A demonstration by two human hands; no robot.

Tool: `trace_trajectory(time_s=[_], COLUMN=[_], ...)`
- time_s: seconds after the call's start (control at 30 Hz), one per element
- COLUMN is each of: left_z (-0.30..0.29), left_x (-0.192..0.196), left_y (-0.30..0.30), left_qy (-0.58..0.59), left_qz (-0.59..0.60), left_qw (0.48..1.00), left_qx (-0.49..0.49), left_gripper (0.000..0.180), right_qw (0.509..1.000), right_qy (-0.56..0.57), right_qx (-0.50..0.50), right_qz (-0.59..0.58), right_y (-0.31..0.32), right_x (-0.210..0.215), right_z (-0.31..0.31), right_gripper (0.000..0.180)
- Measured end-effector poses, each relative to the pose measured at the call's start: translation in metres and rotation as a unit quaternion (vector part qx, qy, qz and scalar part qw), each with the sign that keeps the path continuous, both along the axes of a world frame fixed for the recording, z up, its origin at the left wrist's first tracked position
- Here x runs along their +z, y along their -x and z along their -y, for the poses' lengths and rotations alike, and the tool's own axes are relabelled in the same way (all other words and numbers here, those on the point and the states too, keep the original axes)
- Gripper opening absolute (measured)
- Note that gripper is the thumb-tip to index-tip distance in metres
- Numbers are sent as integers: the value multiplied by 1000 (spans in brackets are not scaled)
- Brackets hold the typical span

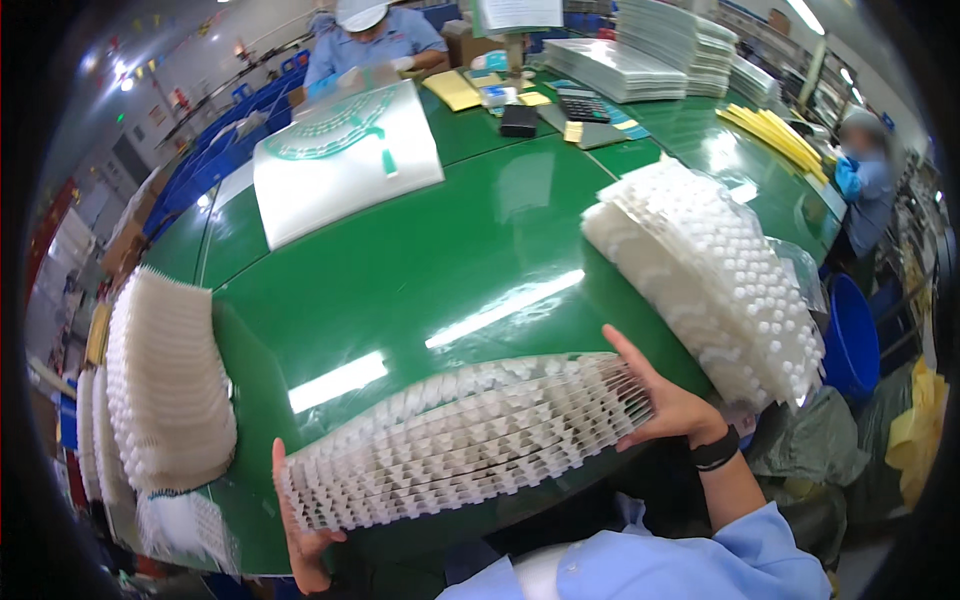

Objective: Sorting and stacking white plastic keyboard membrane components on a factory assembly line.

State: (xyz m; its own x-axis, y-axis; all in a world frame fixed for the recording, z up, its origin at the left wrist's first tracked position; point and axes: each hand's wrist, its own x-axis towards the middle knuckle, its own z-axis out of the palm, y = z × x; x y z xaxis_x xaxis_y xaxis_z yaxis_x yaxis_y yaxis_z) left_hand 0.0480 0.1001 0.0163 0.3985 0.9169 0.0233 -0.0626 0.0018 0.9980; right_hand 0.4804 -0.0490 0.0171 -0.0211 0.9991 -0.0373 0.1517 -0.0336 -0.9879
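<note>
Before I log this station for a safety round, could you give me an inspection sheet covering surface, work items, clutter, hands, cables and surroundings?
Surface: green tabletop, glossy, seamed, reflecting lights.
Work items: ridged translucent stack between the hands; bumpy white stacks at left and right.
Clutter: calculator, black box and yellow pad toward the far side; yellow strips farther right.
Hands: left hand and right hand hold the translucent stack's opposite ends.
Cables: nothing seen.
Surroundings: person in blue across the table; blue bin at right.
</note>
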Motion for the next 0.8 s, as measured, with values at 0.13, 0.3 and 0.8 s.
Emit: trace_trajectory(time_s=[0.13,0.3,0.8], left_z=[-9,-20,-60], left_x=[-36,-70,-5], left_y=[34,38,-3], left_qy=[-64,1,289], left_qz=[-55,-185,-41], left_qw=[996,983,949], left_qx=[-9,-24,-119], left_gripper=[139,108,79], right_qw=[997,992,963], right_qy=[-54,47,126], right_qx=[34,-94,-150], right_qz=[44,-71,-187], right_y=[-2,9,23], right_x=[-13,-14,-5], right_z=[0,15,65], right_gripper=[99,73,87])
